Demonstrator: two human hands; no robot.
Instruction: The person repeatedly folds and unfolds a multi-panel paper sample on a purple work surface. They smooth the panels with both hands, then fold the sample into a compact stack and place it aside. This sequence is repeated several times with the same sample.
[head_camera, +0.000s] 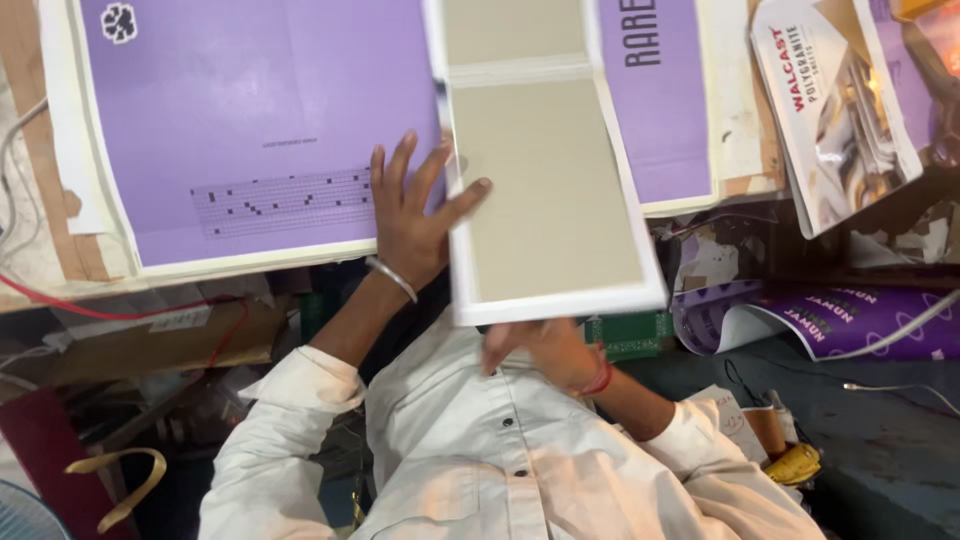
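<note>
While both arms reach forward from the white shirt, the left hand lies flat and open just left of the grey board. Four fingers are spread on the purple sheet and the thumb is laid across the board's left white border. Left wrist straight; one silver bangle on it. The right hand sits at the board's near edge, touching it from below and blurred. Its fingertips are hidden behind the board, so I cannot tell whether it is clamped on the edge or only propping it. One red thread band on that wrist. The board is one piece, white-bordered, with two grey panels joined by a crease. It is tilted, the far panel over the table and the near edge past the table's front and over the chest. Purple printed paper shows on both sides of the board, the wide sheet to its left and a narrower strip to its right; I cannot tell whether they are one sheet. Right of the board: one glossy brochure, and lower down crumpled purple wrappers. Just below the board's near right corner: one green patterned piece. Well below and right of the board: one yellow roll. Far left of the board: one red wire.
</note>
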